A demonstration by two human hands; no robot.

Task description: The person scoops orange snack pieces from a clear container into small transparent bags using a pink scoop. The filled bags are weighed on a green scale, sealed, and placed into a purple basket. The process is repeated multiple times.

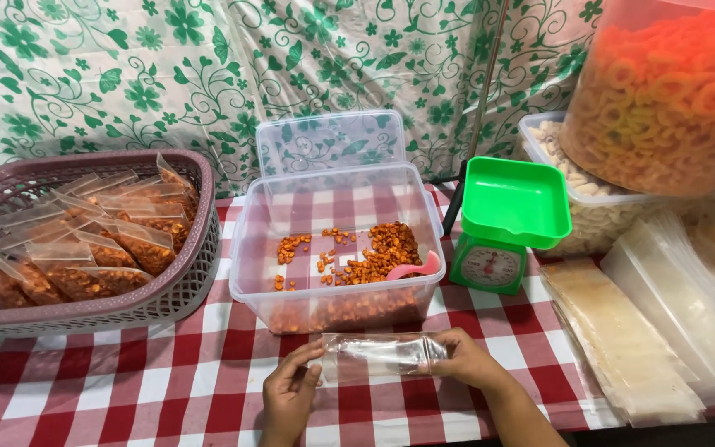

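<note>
An empty clear plastic bag point(382, 354) is stretched flat between both hands, low over the red-and-white checked cloth of the desk point(167, 381), just in front of the clear plastic tub point(337, 248). The left hand point(290, 393) pinches the bag's left end, grip narrow, thumb and fingertips closed on the film. The right hand point(465, 358) holds the right end the same way, fingers folded over the edge.

The bag looks very light, thin and limp; it would sag or crumple if held at one point only, and its glossy film is likely slippery, so a pinch at each end near the mouth seems the surest hold. It is not fragile in the breaking sense (though thin film can tear if pulled hard).

Inside the tub lies a thin layer of orange-brown snack pieces point(374, 252) with a pink scoop point(415, 267) resting among them; the tub's lid point(330, 141) leans up behind it. To the left a mauve basket point(196, 240) holds filled bags of the same snack point(101, 248). To the right stand a green kitchen scale point(502, 223), a stack of empty bags point(622, 339), and a big tub of orange ring snacks point(664, 91)
</note>
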